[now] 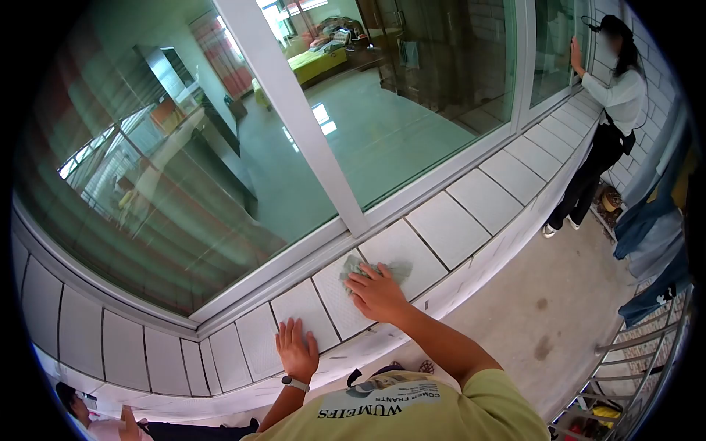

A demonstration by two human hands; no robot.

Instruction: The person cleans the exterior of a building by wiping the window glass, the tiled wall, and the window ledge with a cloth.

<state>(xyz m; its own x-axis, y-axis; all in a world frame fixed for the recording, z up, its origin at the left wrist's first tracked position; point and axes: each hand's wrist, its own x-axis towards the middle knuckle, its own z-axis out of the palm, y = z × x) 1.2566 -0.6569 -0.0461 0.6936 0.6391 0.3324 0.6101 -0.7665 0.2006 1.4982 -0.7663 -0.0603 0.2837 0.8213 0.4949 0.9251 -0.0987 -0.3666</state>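
Observation:
A crumpled, pale green cloth (398, 271) lies on the white tiled window ledge (450, 228), close to the foot of the window's middle frame post. My right hand (376, 293) presses down on this cloth, its fingers over the bunched part. To the left, my left hand (297, 348) rests flat on a ledge tile with its fingers spread and nothing in them. A watch or band (296, 383) circles my left wrist. The sliding window (412, 110) rises just behind the ledge.
At the far right a person (624, 95) stands by the window, one hand against it. Another person (103, 422) is at the lower left. Jeans (647, 228) hang on the right above a metal railing (640, 356). A concrete floor (515, 309) runs below the ledge.

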